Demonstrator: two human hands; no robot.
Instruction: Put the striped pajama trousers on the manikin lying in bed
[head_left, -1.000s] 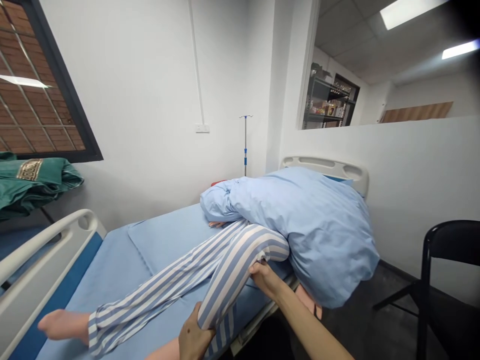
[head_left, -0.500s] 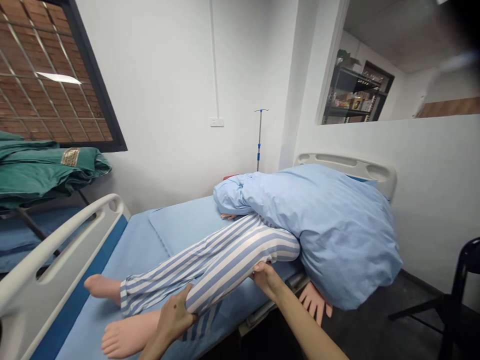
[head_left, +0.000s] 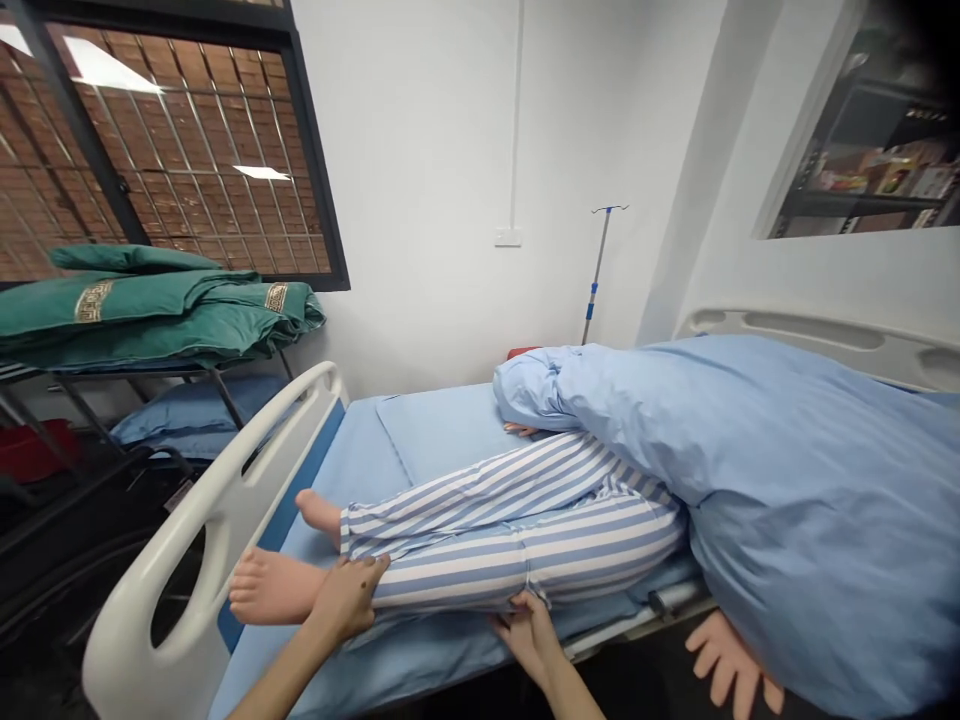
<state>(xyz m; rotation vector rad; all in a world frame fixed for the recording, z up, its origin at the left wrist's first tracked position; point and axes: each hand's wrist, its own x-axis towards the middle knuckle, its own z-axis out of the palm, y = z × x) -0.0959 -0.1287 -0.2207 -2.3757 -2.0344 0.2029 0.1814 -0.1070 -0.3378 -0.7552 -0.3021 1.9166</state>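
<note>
A manikin in blue-and-white striped trousers (head_left: pixel 465 560) lies on the bed, both legs extended toward the footboard. My left hand (head_left: pixel 349 598) is closed over its nearer leg just above the bare foot (head_left: pixel 274 588). At the knee of the same leg, my right hand (head_left: pixel 531 630) grips from the near side, thumb on the striped cloth; its fingers are partly hidden under the leg. A light-blue quilt (head_left: pixel 712 430) covers the manikin's upper body. One manikin hand (head_left: pixel 731 655) hangs out below the quilt over the near bed edge.
A white-and-blue footboard (head_left: pixel 217 510) stands at the left and a headboard (head_left: pixel 795 330) at the right. Behind the bed is an IV pole (head_left: pixel 598 275). Folded green covers (head_left: pixel 172 310) lie on a rack by the barred window (head_left: pixel 187 150).
The nearer leg has come down from a raised, slanted position to nearly flat beside the other leg, both my hands moving with it. The view has turned left.
</note>
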